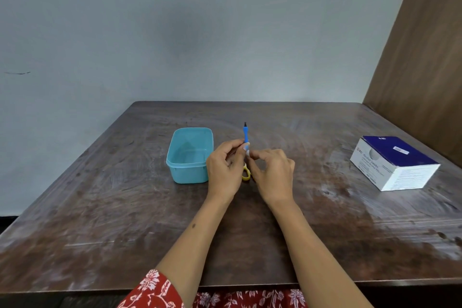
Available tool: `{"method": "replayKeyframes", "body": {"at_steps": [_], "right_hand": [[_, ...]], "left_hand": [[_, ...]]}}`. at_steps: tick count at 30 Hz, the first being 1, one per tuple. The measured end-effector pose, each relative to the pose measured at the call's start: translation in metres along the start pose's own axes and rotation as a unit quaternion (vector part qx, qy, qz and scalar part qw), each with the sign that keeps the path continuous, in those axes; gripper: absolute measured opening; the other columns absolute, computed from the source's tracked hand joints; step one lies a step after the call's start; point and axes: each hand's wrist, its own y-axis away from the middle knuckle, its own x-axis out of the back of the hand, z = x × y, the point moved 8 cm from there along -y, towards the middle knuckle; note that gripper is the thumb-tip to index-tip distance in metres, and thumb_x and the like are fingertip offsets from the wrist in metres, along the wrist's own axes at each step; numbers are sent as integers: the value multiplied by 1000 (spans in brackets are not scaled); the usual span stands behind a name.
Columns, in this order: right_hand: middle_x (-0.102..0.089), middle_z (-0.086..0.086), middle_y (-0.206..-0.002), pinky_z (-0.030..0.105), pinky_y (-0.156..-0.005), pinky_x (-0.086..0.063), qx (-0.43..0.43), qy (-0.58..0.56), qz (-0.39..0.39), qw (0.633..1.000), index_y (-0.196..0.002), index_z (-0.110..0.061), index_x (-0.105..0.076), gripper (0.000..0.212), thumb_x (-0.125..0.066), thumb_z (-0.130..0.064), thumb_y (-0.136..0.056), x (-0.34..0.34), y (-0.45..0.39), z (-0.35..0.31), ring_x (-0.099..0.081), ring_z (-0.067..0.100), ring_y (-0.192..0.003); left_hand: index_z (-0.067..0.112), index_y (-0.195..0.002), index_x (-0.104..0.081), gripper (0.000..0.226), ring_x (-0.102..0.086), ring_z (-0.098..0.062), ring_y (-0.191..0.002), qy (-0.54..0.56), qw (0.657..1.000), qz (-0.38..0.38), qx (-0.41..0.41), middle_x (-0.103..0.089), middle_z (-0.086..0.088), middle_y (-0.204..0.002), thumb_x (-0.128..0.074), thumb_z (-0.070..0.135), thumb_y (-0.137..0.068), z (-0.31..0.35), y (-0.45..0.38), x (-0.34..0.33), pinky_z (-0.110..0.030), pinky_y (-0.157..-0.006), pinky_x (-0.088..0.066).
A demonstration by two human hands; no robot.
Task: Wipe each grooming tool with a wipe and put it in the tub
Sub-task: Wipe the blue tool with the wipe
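Together, both hands held a blue tool (246, 134) mid-frame.
Left hand (224, 170) fingers and right hand (272, 173) fingers pinched it beside the tub (175, 165).

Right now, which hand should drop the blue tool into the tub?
Probably the left hand. Its fingers already hold the blue tool, and the tub sits right beside it. The right hand is farther away.

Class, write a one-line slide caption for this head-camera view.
Both hands, left hand and right hand, hold a blue grooming tool beside the empty tub.
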Motion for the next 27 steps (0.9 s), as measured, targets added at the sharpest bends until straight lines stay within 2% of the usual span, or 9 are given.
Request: {"method": "replayKeyframes", "body": {"at_steps": [7,13,17,21,25,27], "right_hand": [[-69,-9,-91,33,-80,-28,11,-19,25,999,-96,-28,-72,12,-64,-26,-87,3,1,-3,-52,15,-97],[-69,-11,-88,34,-80,-28,-1,24,-17,1000,-92,-32,-71,12,-60,-33,-89,-5,1,1,-50,13,-97],[-69,-11,-88,31,-78,-26,13,-25,37,999,-93,-30,-72,10,-65,-29,-86,5,1,-4,-51,11,-94],[-70,-11,-90,31,-79,-25,-4,-10,10,1000,-95,-31,-72,12,-63,-31,-87,0,1,-1,-51,12,-96],[-69,-11,-86,32,-78,-28,18,-31,53,998,-93,-28,-73,11,-67,-28,-84,7,2,-6,-53,12,-91],[-69,-11,-87,31,-79,-28,10,-19,46,999,-94,-29,-72,11,-66,-29,-85,6,2,-5,-53,12,-92]], "left_hand": [[8,-99,-70,15,-62,6,-76,2,1000,-7,7,-67,6,-84,-61,11,-88,1,0,-2,-8,-65,-48],[3,-101,-69,16,-60,14,-73,4,1000,-1,-1,-65,5,-85,-59,7,-89,5,-1,-1,-4,-59,-45],[2,-104,-69,19,-63,7,-78,7,1000,-10,-2,-69,0,-90,-60,9,-89,1,-2,-1,-8,-66,-49],[3,-104,-69,19,-63,7,-79,6,1000,-11,1,-69,0,-90,-59,9,-89,1,-2,-1,-8,-67,-49],[3,-104,-69,19,-63,6,-78,7,1000,-14,-1,-69,0,-89,-59,10,-89,1,-1,-1,-7,-65,-48],[4,-103,-69,18,-63,7,-77,5,1000,-15,-1,-69,1,-87,-60,10,-89,2,-1,-1,-7,-64,-47]]}}
